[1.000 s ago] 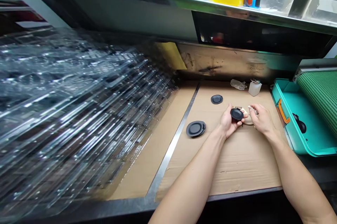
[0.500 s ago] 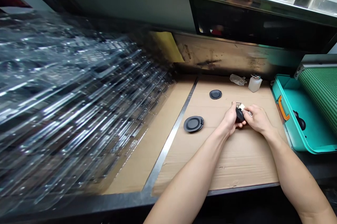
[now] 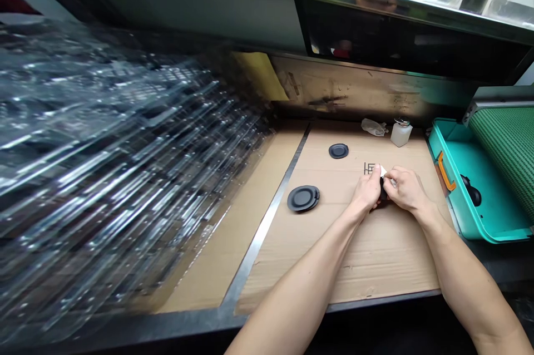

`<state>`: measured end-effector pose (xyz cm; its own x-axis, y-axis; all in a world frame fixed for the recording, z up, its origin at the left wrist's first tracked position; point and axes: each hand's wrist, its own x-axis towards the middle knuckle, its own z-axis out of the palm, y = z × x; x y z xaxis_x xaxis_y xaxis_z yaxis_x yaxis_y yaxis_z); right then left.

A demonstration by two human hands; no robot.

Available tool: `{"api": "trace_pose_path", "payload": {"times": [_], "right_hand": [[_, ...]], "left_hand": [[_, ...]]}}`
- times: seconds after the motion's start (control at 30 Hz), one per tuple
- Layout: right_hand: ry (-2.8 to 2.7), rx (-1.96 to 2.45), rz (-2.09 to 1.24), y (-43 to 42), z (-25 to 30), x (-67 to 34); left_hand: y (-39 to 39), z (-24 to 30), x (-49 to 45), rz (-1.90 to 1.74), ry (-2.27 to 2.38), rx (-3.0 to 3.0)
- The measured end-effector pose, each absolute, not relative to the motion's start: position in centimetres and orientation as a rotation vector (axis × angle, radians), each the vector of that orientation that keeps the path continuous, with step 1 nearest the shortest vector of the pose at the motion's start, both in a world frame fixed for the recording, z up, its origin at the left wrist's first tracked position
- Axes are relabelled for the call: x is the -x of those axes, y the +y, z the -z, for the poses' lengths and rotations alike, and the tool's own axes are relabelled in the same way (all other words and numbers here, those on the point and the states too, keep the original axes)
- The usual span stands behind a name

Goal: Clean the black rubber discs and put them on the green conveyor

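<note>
My left hand (image 3: pixel 367 189) is closed around a small black part (image 3: pixel 383 193), mostly hidden by my fingers. Pinched in my right hand (image 3: pixel 405 188) is a small white piece (image 3: pixel 382 171), pressed against the black part; whether it is cloth or paper I cannot tell. Both hands meet just above the cardboard sheet (image 3: pixel 300 271). To their left lies a larger black oval part (image 3: pixel 303 198) with a raised rim and a clip-like edge. A smaller black oval part (image 3: pixel 338 151) lies farther back.
At the back stand a white dispenser bottle (image 3: pixel 401 133) and a crumpled clear plastic scrap (image 3: pixel 374 127). A teal bin (image 3: pixel 463 216) with black parts sits right, beside a green conveyor belt (image 3: pixel 507 138). Stacked clear plastic trays (image 3: pixel 137 166) fill the left. A shelf edge (image 3: pixel 354 1) overhangs.
My left hand has turned, so less of the black part shows between my hands. Printed marks on the cardboard behind my left hand show more. The view has shifted slightly.
</note>
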<state>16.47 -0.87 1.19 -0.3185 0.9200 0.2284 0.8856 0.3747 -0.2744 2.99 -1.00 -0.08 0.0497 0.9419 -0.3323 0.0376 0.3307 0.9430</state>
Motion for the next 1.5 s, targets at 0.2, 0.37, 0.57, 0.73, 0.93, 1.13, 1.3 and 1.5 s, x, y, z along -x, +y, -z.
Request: {"api": "trace_pose_path", "payload": {"times": [0.2, 0.37, 0.57, 0.73, 0.93, 1.13, 1.3, 1.5], "right_hand": [[-2.355, 1.701, -0.137, -1.6, -2.6, -16.5], [-2.372, 1.627, -0.118, -1.6, -2.6, -16.7], [-2.375, 1.619, -0.145, -1.7, -2.4, -16.8], [-2.361, 1.616, -0.074, -1.7, -2.1, -16.6], [-2.326, 1.617, -0.068, -1.7, -1.8, -16.4], [-2.278, 1.616, -0.179, -1.7, -1.9, -16.6], [-2.237, 1.584, -0.236, -1.8, -2.1, -16.6], [-2.123, 1.615, -0.250, -1.0, -1.7, -18.1]], "left_hand": [[-0.7, 1.5, -3.2, -0.920, 1.242, -1.073], [-0.6, 2.4, -3.2, -0.961, 1.176, -1.120], [-0.9, 2.0, -3.1, -0.991, 1.149, -1.140], [-0.8, 2.2, -3.1, -1.041, 1.167, -1.177], [-0.8, 2.2, -3.0, -1.055, 1.246, -1.262], [-1.1, 1.8, -3.0, -1.097, 1.212, -1.326], [-1.2, 2.1, -3.2, -1.100, 1.174, -1.226], [-0.2, 1.9, -2.4, -1.041, 1.033, -0.773]]}}
